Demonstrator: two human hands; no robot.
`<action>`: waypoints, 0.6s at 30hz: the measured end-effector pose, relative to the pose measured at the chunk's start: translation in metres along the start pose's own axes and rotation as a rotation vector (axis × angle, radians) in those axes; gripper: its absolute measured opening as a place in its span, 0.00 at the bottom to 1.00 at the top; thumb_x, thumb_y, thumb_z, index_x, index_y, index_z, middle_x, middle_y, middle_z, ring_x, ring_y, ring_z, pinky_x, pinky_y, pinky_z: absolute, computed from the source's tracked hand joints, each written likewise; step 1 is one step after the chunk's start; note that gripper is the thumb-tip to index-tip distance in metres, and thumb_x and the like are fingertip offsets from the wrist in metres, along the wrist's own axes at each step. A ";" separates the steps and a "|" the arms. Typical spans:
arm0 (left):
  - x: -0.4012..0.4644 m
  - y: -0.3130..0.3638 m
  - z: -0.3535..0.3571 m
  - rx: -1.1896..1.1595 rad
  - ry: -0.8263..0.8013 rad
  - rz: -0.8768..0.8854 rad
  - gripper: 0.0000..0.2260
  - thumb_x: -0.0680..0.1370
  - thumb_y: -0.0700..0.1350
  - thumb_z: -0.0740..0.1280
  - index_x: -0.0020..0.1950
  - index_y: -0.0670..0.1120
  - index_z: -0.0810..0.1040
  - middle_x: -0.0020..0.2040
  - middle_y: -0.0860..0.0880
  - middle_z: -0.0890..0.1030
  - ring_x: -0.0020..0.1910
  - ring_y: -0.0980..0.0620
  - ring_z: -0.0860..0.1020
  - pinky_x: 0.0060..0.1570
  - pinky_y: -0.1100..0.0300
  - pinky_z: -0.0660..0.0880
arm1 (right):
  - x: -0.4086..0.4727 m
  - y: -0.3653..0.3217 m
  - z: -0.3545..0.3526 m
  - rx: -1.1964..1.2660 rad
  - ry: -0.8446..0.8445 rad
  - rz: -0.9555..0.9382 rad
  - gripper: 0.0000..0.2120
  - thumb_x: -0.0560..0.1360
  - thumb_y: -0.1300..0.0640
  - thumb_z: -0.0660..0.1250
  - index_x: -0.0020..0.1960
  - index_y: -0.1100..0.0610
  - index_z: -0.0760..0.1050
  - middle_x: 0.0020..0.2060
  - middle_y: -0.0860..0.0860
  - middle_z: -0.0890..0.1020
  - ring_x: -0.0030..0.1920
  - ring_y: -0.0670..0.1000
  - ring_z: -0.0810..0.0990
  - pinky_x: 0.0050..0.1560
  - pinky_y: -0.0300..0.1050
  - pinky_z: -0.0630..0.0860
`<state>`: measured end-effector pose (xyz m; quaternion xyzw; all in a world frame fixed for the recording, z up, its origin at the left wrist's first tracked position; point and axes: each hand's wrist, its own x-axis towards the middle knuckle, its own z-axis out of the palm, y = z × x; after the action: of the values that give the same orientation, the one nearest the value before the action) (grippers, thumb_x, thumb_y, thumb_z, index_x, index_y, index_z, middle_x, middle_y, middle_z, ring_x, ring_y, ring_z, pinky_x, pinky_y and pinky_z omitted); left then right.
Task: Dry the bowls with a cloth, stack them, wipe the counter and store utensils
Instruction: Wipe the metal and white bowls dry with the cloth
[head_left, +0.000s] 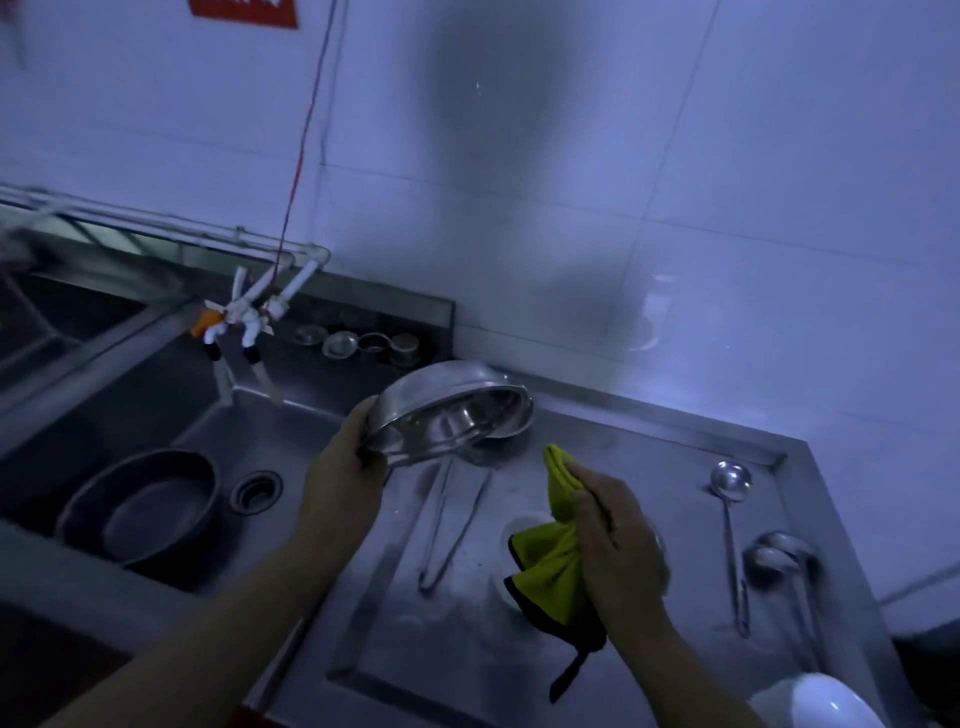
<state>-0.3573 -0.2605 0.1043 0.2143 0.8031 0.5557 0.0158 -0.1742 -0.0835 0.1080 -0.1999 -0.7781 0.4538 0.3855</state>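
The left hand (340, 480) is gripping the rim of a steel bowl (449, 410), fingers curled round its near edge, and is holding it tilted above the desk (649, 467) just right of the sink (270, 431). The right hand (615, 540) is clutching a yellow-green cloth (553, 561) bunched in its closed fingers, near the bowl but apart from it. Tongs (449, 530) are lying on the desk between the hands, ladles (730, 519) are lying farther right, and another bowl (143, 506) is sitting in the sink.
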 end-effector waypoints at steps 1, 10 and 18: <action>-0.001 -0.001 -0.009 0.014 0.000 0.006 0.25 0.75 0.35 0.61 0.66 0.59 0.68 0.49 0.53 0.81 0.46 0.54 0.79 0.43 0.57 0.77 | -0.004 -0.005 0.009 -0.005 -0.014 -0.030 0.18 0.77 0.61 0.63 0.56 0.38 0.74 0.50 0.42 0.79 0.49 0.33 0.77 0.47 0.24 0.70; -0.012 0.021 -0.058 -0.312 0.013 -0.128 0.14 0.79 0.42 0.62 0.52 0.63 0.77 0.42 0.56 0.83 0.36 0.61 0.81 0.30 0.67 0.76 | 0.001 -0.062 0.082 -0.110 -0.042 -0.435 0.10 0.79 0.54 0.60 0.57 0.56 0.72 0.59 0.55 0.71 0.59 0.42 0.71 0.57 0.37 0.73; -0.021 0.060 -0.081 -0.645 -0.008 -0.258 0.09 0.79 0.48 0.61 0.53 0.47 0.79 0.42 0.47 0.85 0.38 0.48 0.83 0.31 0.58 0.79 | 0.009 -0.093 0.112 -0.652 0.020 -0.786 0.14 0.76 0.53 0.62 0.50 0.61 0.82 0.53 0.60 0.82 0.61 0.60 0.78 0.63 0.61 0.72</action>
<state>-0.3395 -0.3225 0.1844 0.0969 0.6067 0.7734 0.1560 -0.2632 -0.1869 0.1592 -0.0067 -0.8919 0.0061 0.4522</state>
